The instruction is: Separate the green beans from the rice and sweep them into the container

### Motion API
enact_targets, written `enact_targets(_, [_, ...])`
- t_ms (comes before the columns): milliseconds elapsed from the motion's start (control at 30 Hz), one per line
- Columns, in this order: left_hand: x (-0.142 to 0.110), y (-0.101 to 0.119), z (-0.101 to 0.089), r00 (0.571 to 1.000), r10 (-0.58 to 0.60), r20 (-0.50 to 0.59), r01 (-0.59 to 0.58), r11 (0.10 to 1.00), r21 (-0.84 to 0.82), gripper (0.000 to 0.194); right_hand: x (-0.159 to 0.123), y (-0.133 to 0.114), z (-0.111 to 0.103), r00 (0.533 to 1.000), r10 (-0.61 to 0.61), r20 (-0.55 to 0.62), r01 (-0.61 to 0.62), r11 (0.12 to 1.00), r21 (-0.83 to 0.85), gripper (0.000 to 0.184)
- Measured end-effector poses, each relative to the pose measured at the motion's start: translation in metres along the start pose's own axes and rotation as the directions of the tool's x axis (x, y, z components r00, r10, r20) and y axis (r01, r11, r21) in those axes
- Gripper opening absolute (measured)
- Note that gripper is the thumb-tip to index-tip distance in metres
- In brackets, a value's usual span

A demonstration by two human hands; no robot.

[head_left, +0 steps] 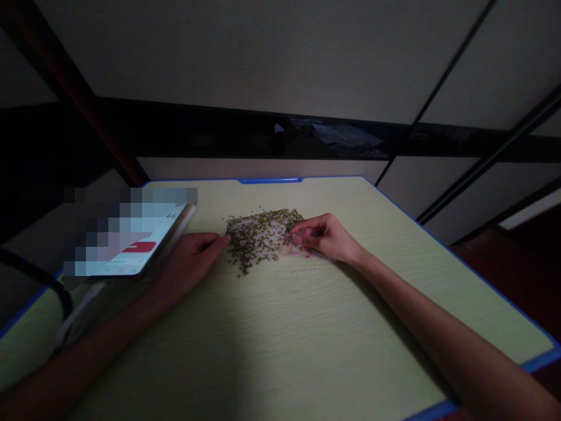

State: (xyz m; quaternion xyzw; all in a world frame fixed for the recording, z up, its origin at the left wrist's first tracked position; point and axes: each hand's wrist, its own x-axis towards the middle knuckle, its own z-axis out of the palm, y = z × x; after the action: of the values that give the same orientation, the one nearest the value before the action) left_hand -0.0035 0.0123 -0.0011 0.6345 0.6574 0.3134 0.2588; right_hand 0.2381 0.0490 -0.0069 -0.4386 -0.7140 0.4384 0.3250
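Observation:
A pile of small dark green grains that look like mung beans (245, 240), with a paler patch in its middle, lies spread on the light yellow-green table (280, 333). At the pile's left edge is my left hand (195, 254), resting on its side with fingers curled and the thumb tip touching the grains. What it pinches, if anything, is too small to make out. My right hand (326, 237) is closed at the right edge of the pile, its thumb and fingers gripping a clear plastic bag (302, 251) with red print. Part of the bag lies flat under that hand.
A lit tablet or phone (144, 245), partly pixelated, leans at the left, beside my left forearm. A pale cable (81, 310) runs down from it. Blue edging with a blue handle (270, 180) borders the table. Cabinet panels (245, 58) stand close behind.

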Motion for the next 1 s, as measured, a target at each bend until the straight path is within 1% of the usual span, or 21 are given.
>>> enact_targets(67, [0.000,0.000,0.000,1.000,0.008,0.001,-0.008,1.000,-0.003,0.036,-0.001,0.000,-0.001,1.000,0.007,0.006,-0.007,1.000,-0.010,0.029])
enact_targets(167, [-0.001,0.001,0.000,1.000,0.018,0.010,-0.018,1.000,-0.004,0.036,0.000,0.001,0.001,1.000,0.009,-0.026,-0.009,1.000,-0.002,0.030])
enact_targets(367, [-0.001,0.004,-0.003,1.000,-0.004,0.012,0.004,1.000,0.004,0.036,0.003,0.000,0.006,0.999,0.031,-0.041,-0.031,0.999,0.009,0.028])
enact_targets(533, [-0.002,0.004,-0.002,1.000,0.000,0.018,0.000,1.000,0.015,0.035,0.003,-0.003,0.004,1.000,-0.013,0.007,0.013,1.000,-0.015,0.027])
enact_targets(633, [-0.002,0.003,-0.002,1.000,0.010,0.009,-0.010,1.000,0.020,0.036,0.002,-0.005,-0.001,0.998,-0.009,0.063,0.011,0.999,-0.038,0.028])
enact_targets(700, [-0.001,0.004,-0.002,1.000,0.014,0.008,-0.014,1.000,0.018,0.035,0.001,-0.005,-0.003,0.997,0.003,0.076,0.001,0.998,-0.056,0.027])
enact_targets(833, [-0.002,0.006,-0.002,1.000,0.006,0.004,-0.006,1.000,0.012,0.035,0.001,-0.003,-0.004,0.999,0.007,0.053,-0.004,0.998,-0.066,0.025])
enact_targets(1000, [-0.002,0.005,-0.002,1.000,-0.009,0.022,0.009,1.000,-0.002,0.036,0.001,-0.001,-0.001,1.000,-0.018,0.023,0.019,0.999,-0.046,0.029])
